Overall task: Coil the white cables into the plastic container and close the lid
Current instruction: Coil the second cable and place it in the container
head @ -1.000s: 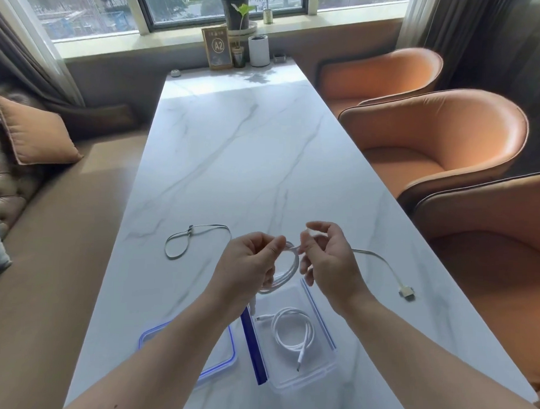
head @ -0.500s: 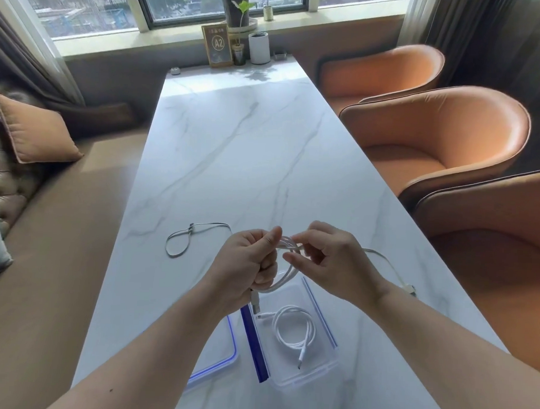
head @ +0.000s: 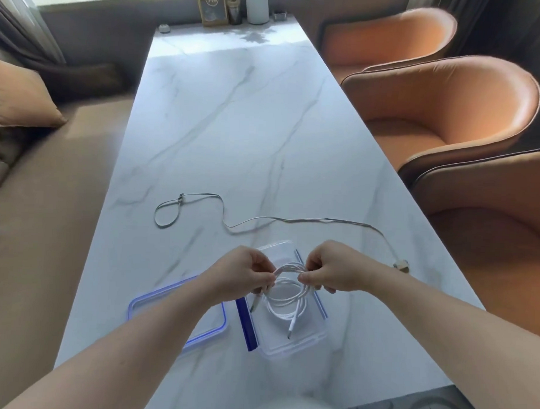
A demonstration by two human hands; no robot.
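I have my left hand (head: 245, 274) and right hand (head: 330, 272), each grip pinched on a coiled white cable (head: 291, 271), above the open plastic container (head: 303, 343) on the bench (head: 234, 126); its lid (head: 143, 304) lies just left

1. At your 12 o'clock, a gold-framed sign (head: 212, 2) stands on the sill past the far end of the bench (head: 234, 126); it reads "A2" inside a circle.
2. You'll find no other readable text.
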